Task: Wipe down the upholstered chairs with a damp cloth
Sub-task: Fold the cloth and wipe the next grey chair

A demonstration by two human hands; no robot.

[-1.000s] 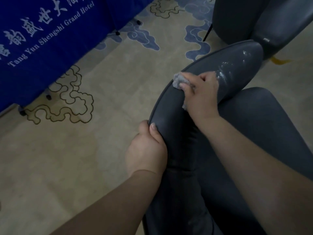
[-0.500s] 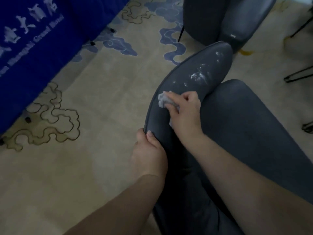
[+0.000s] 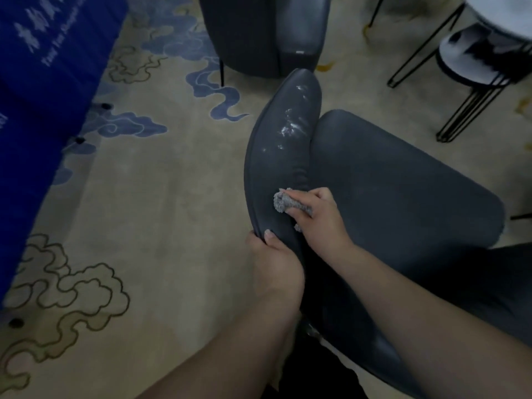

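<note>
Now R hand (image 3: 319, 218) presses cloth (image 3: 283, 202) on chair (image 3: 270, 156), L hand (image 3: 273, 260) grips edge.

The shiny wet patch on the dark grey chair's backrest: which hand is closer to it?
Right. The right hand, gripping the crumpled grey cloth, is just below the shiny wet patch. The left hand grips the backrest's edge lower down, farther away.

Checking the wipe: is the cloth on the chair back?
Touching. The head view shows the cloth, gripped by the right hand, pressed against the chair back.
</note>
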